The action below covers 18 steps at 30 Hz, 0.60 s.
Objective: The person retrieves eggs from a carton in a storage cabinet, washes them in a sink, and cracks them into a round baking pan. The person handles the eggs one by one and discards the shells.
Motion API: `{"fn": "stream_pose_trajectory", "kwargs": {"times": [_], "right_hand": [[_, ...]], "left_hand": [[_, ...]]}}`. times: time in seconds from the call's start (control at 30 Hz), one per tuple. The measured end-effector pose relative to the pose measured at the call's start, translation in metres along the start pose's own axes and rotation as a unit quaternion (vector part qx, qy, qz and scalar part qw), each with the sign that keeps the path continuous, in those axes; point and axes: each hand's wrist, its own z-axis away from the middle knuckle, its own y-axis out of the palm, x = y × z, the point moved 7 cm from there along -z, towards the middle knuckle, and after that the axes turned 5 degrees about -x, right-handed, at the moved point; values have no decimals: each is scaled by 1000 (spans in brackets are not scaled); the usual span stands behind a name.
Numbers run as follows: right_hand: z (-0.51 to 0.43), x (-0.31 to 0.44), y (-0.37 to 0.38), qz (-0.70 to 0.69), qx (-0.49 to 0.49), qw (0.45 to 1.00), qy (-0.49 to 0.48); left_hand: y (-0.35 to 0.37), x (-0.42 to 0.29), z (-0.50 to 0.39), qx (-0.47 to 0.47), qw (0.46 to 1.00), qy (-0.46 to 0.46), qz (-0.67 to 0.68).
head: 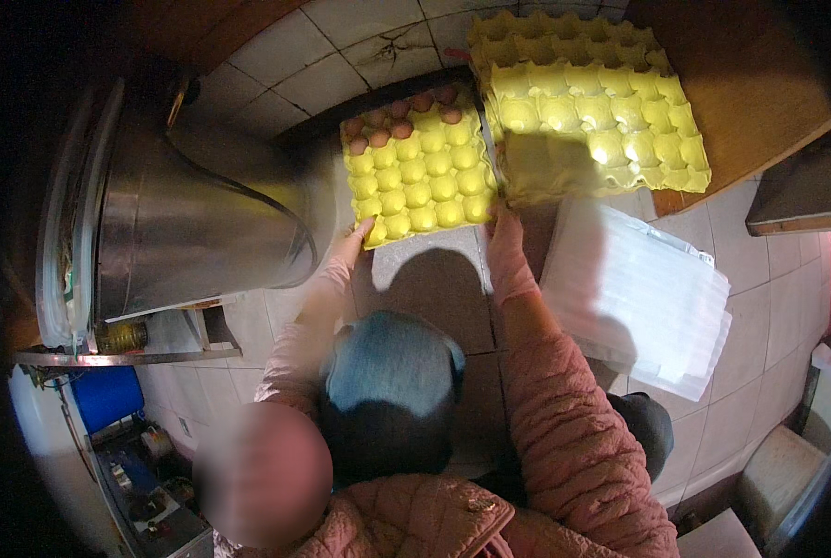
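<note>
A yellow moulded egg tray (412, 188) lies in front of me, its long side running away from my body. Brown eggs (402, 130), several of them, sit in the cups at its far end, while the nearer cups hold none. My left hand (354, 240) grips the near left corner, thumb on top. At the near right corner my right hand (506, 240) holds the edge, its fingers partly hidden. What supports the tray underneath is mostly hidden.
To the right rises a stack of yellow egg trays (596, 115) beside a brown wooden panel (750, 104). Nearer stands a whitish translucent box (638, 293) on the tiled floor (743, 314). At left are a large metal cylinder (199, 223) with a dark cable (248, 187) and a blue bucket (108, 397).
</note>
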Motion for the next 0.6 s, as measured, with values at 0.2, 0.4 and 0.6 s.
{"fn": "stream_pose_trajectory", "kwargs": {"times": [0.2, 0.4, 0.6], "right_hand": [[39, -31, -45, 47, -99, 994, -3], [99, -28, -90, 196, -203, 953, -108], [132, 45, -45, 433, -206, 811, -334]], "left_hand": [[-14, 25, 56, 26, 997, -71, 35], [-53, 101, 58, -21, 993, -78, -90], [-52, -4, 88, -164, 926, 260, -220]]}}
